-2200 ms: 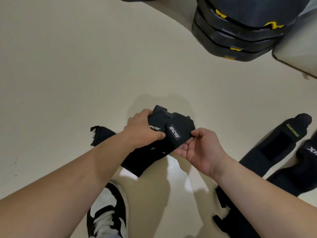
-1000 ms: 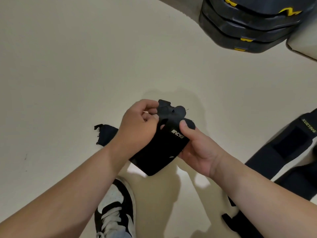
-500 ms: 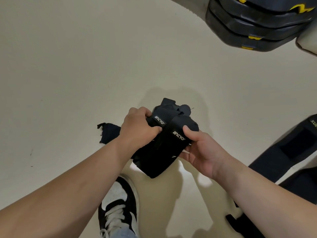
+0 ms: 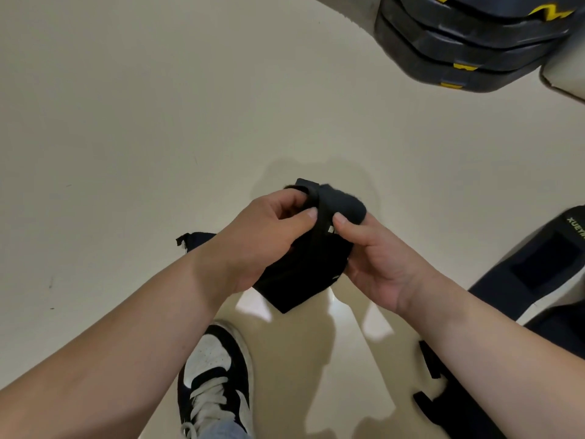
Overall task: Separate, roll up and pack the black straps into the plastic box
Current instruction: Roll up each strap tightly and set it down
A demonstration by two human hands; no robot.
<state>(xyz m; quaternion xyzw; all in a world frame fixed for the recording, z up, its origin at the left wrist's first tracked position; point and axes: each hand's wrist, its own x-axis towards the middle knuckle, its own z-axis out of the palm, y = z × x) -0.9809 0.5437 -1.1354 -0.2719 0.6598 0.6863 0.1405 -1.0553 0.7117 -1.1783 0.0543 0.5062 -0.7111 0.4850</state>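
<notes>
Head view: only view, looks down at both hands over a pale glossy floor (image 4: 126, 122).
Held thing: bundle of black fabric straps (image 4: 304, 267), held in the air between the hands above the floor; top end folded into a rounded hump, lower end hangs as a flat flap.
Left hand (image 4: 262, 236): fingers closed, thumb and forefinger pinching one narrow strap layer at the top of the bundle.
Right hand (image 4: 376, 264): closed on the bundle's right side, thumb pressed on the front face, fingers wrapped behind.
Change: half a second ago two white logo labels faced up and the left hand lay flat over the bundle; now the labels are hidden and the left hand has shifted up to pinch a single layer.
Meaning: likely the separating step, one strap being peeled off; no roll formed yet, nothing packed.
Other straps: dark padded strap with green lettering (image 4: 538, 258) on the floor at right; black strap end (image 4: 193, 240) behind the left wrist.
Plastic box: not in view.
Also: black-and-white sneaker (image 4: 215, 375); stacked black cases with yellow marks (image 4: 468, 39) at top right.
</notes>
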